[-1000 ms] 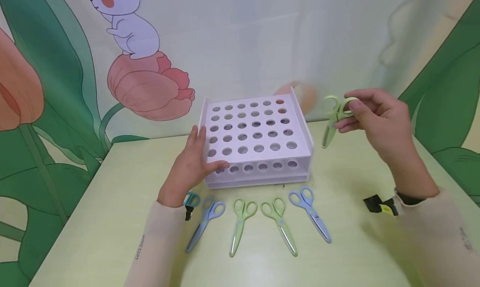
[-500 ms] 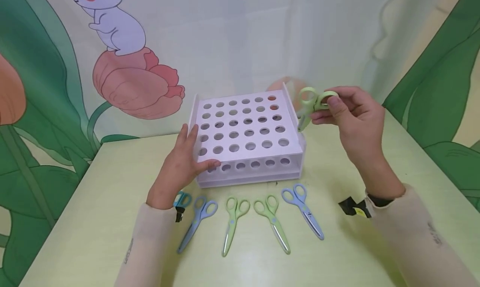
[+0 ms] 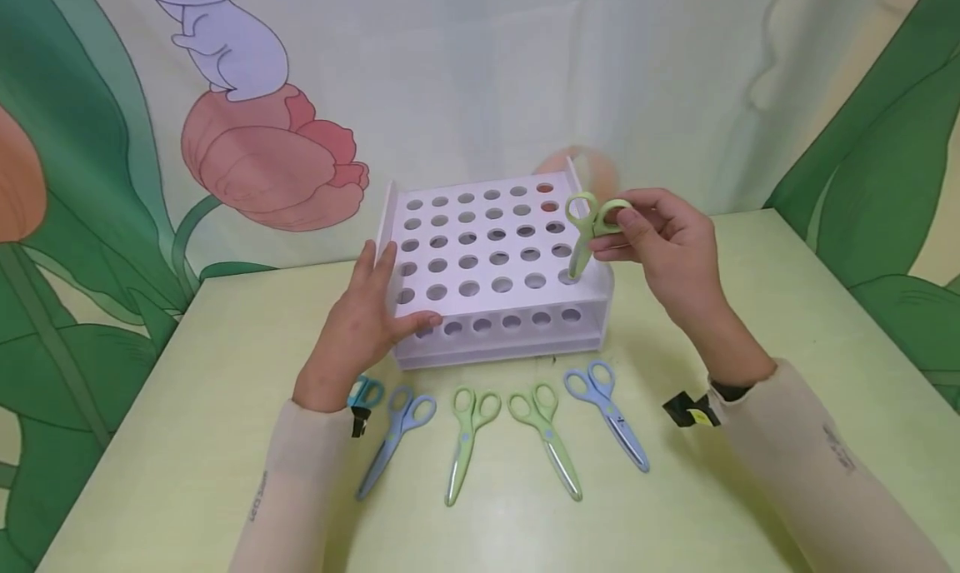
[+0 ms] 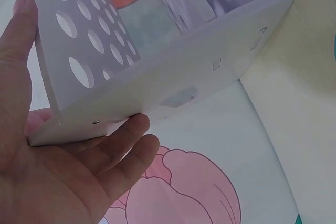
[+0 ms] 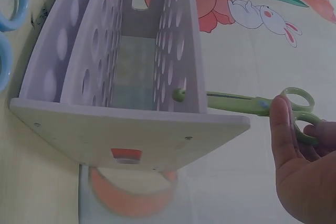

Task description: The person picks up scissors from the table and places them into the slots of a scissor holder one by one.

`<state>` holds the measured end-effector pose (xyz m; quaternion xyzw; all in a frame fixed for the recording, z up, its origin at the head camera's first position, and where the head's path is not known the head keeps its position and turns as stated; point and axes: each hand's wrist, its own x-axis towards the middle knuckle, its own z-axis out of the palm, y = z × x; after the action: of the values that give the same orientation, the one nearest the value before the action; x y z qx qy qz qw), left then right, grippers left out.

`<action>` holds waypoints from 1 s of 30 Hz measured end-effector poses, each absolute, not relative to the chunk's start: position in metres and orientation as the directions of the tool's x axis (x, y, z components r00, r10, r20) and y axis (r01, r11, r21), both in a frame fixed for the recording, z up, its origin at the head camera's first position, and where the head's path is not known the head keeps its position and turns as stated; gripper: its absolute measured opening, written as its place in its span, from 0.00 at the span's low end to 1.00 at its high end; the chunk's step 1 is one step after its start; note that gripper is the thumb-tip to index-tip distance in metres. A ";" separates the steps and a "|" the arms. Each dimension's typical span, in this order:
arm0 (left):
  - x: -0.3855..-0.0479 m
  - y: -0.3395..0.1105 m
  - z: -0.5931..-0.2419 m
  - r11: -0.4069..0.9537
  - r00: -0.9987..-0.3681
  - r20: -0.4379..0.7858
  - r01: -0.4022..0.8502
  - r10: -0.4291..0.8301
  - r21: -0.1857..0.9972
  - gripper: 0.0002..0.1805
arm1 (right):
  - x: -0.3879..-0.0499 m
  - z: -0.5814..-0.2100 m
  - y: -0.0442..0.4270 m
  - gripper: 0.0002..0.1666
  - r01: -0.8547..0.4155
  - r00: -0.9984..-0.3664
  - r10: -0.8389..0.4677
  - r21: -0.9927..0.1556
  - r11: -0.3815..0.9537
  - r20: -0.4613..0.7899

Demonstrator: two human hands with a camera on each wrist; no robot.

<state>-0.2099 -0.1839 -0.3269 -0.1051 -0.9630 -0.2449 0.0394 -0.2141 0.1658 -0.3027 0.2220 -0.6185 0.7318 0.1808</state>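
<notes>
A white rack (image 3: pixel 517 298) with rows of round holes stands on the table. My left hand (image 3: pixel 348 340) rests at its left front corner, fingers extended along the side panel (image 4: pixel 157 98) and thumb on the front edge. My right hand (image 3: pixel 671 252) pinches a finger loop of light green scissors (image 3: pixel 582 244), held blades down above the front right corner. In the right wrist view, the rounded tip of the green scissors (image 5: pixel 231 102) pokes through a hole in the top board and shows on its underside.
In front of the rack lie two blue scissors (image 3: pixel 405 423) (image 3: pixel 611 415) and two green scissors (image 3: pixel 467 440) (image 3: pixel 553 444). A teal loop (image 3: pixel 367 391) shows beside my left wrist. A printed curtain (image 3: pixel 465 73) hangs behind the table (image 3: pixel 825 323).
My right hand has brought the green scissors left and down, from beside the rack into a front right hole. The left hand has stayed on the rack. The head view has shifted slightly.
</notes>
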 end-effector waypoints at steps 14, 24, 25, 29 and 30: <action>-0.210 -0.184 -0.323 0.859 -0.977 0.126 0.210 0.170 0.467 0.63 | -0.215 -0.305 0.164 0.12 -0.469 -0.879 -0.036 -0.849 0.244 0.476; -0.209 -0.184 -0.324 0.864 -0.979 0.112 0.202 0.169 0.462 0.64 | -0.215 -0.306 0.164 0.15 -0.338 -0.938 -0.057 -0.860 0.383 0.343; -0.209 -0.184 -0.324 0.863 -0.980 0.112 0.200 0.167 0.464 0.64 | -0.215 -0.306 0.163 0.15 -0.319 -0.945 -0.061 -0.861 0.397 0.322; -0.209 -0.184 -0.324 0.861 -0.981 0.101 0.195 0.167 0.469 0.64 | -0.214 -0.308 0.163 0.15 -0.272 -0.961 -0.070 -0.864 0.423 0.268; -0.209 -0.184 -0.325 0.861 -0.981 0.098 0.193 0.166 0.470 0.64 | -0.213 -0.309 0.163 0.14 -0.264 -0.963 -0.069 -0.865 0.427 0.260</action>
<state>-0.2092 -0.1837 -0.3247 -0.0930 -0.9643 -0.2463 0.0271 -0.2134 0.1630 -0.3086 0.0991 -0.8397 0.5258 0.0924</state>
